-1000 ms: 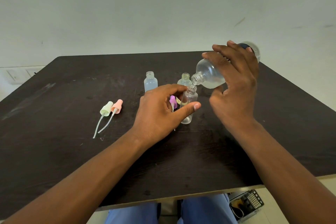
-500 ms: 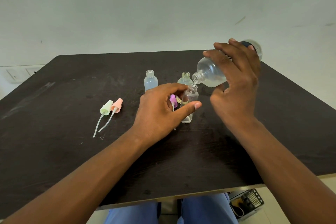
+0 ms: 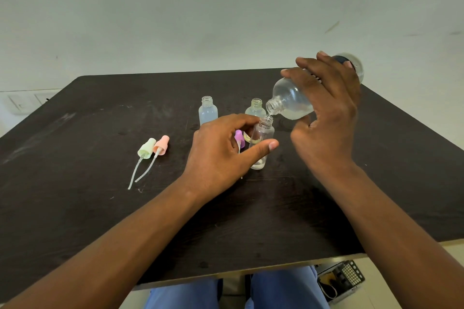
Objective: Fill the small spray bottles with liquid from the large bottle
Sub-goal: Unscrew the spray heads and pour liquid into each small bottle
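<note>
R hand (image 3: 326, 118) is wrapped round the large bottle (image 3: 291, 100), tipped neck-down toward 8 o'clock so liquid falls into the clear spray bottle (image 3: 262, 140) at table (image 3: 75, 208) centre. L hand (image 3: 221, 155) pinches that bottle w/ thumb and fingers — steadying it, barely filled. Two open bottles wait at 11 o'clock.

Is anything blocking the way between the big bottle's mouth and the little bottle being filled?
Nothing visible does. The large bottle is tipped with its mouth right over the open neck of the small clear bottle, which the left hand holds.
</note>
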A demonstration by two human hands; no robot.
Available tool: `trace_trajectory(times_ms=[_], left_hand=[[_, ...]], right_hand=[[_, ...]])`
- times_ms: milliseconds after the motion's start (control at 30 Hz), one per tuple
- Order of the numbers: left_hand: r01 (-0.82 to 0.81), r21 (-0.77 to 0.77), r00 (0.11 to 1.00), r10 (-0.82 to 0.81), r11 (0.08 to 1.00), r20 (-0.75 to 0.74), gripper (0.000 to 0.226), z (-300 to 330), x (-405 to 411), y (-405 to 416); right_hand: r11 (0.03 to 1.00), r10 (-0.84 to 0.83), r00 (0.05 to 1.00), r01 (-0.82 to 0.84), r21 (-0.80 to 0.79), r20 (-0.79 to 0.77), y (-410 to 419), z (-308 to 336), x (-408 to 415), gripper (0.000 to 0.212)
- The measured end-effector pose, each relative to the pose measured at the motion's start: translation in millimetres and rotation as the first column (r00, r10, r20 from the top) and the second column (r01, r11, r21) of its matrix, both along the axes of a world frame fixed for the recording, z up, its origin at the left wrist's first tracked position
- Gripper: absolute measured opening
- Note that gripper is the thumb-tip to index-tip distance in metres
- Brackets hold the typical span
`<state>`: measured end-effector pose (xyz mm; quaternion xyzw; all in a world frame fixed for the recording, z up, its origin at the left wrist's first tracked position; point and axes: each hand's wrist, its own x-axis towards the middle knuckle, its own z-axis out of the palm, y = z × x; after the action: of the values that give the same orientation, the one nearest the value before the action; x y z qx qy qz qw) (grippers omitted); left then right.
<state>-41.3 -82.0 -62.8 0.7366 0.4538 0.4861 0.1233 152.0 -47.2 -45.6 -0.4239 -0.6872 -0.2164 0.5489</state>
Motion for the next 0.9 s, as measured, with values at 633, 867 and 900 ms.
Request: trace_trajectory(times_ms=[633,867,900], left_hand=[[0.007,0.010,1.000,-0.007,1.000,-0.005,0.041,0.2,0.1,-0.9],[0.017,0.012,1.000,-0.017,1.000,0.004,0.038,-0.1,0.1,-2.1],[0.018,0.011,1.000,-0.018,1.000,0.007,0.038,-0.2,0.1,-2.3]], right_hand=[[1.000,-0.015,1.000,0.015,-0.006,-0.001,-1.4,0.3,0.9,0.073],[1.000,-0.008,1.000,0.008,-0.002,-0.009,-0.7,0.1,1.6,0.072],[1.000,-0.006,1.000,0.006,0.000,-0.010,-0.7,0.0,1.3,0.072]])
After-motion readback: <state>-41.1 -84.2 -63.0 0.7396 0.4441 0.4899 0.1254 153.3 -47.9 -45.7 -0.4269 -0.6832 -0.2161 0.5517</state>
